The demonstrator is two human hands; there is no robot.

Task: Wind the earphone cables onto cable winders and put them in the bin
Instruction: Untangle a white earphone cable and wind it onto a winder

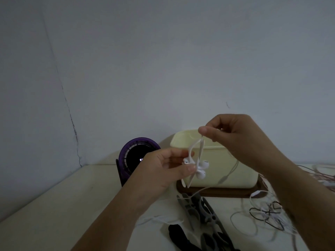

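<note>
The pale wall fills most of your view, with a thin crack running down its left side; below it lies the light bench. The cream bin stands at the back of the bench on a dark tray, right of centre; a purple fan stands just left of it, partly hidden by your left hand.

You hold both hands up in front of the bin. Your right hand is the higher one; its thumb and forefinger are pinched together on the white cable, the other fingers curled. Your left hand sits lower and left; its thumb and fingers are clamped on the same cable just beside the earbuds, which hang at its fingertips; the cable runs in a loop between your two hands and trails down toward the bench.

Grey winders lie on the bench in front of the tray, below your hands; a black winder lies nearer you; a tangle of white and black cables is spread on the bench to the right, under your right forearm.
</note>
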